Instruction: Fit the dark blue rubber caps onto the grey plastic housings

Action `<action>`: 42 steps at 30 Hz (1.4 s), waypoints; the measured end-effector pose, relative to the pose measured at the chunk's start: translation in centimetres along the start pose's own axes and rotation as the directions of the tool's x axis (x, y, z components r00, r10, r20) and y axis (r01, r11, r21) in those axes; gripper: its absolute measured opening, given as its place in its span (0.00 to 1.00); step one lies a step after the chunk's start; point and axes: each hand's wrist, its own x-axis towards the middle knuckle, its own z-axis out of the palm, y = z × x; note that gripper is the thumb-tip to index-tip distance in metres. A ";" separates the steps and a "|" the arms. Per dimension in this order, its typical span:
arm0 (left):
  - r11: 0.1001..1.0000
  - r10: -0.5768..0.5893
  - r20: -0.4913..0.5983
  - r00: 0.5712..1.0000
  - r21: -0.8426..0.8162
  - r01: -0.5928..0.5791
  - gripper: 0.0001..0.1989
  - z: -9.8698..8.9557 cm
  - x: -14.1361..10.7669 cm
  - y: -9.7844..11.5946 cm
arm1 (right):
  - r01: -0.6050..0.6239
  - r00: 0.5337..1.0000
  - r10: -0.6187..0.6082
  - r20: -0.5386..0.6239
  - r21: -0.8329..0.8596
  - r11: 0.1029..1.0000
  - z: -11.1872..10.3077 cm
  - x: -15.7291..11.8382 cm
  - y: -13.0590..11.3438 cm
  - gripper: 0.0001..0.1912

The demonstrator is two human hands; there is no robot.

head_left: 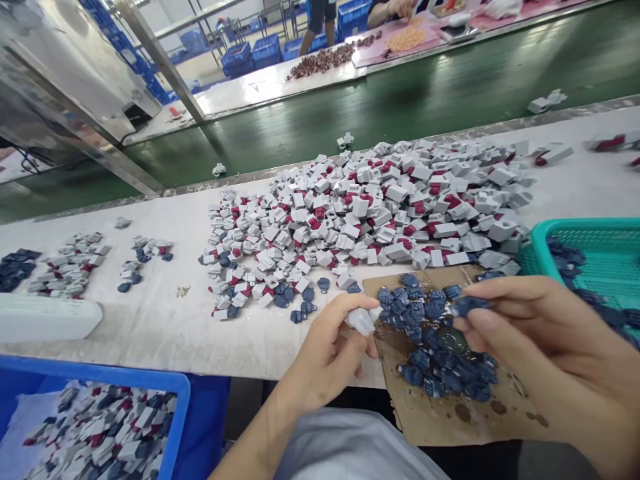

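Note:
My left hand [333, 343] pinches a light grey plastic part [363, 320] between thumb and fingers, just left of the cardboard. Across from it, my right hand [535, 340] grips a small dark blue plastic piece [470, 305] at the fingertips. The two parts are apart. Beneath and between the hands, a sheet of brown cardboard [450, 430] bears a heap of similar dark blue pieces [425, 353], and it has dark wet-looking stains. Beyond the hands spreads a large pile of grey and dark red parts [370, 207], with some blue pieces along its near edge.
A teal basket [543, 243] with blue pieces stands at right. At lower left, a blue bin [183, 400] holds assembled-looking parts. Small clusters [73, 267] lie on the left of the table. A green conveyor belt [280, 123] runs behind; another person's hand [400, 8] is across it.

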 end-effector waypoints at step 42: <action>0.810 -0.109 -0.350 0.930 -0.574 -0.121 0.20 2.3 0.5 0.9 | 0.287 0.927 -0.261 0.269 -0.061 0.956 4.1 1.2 -2.0 0.09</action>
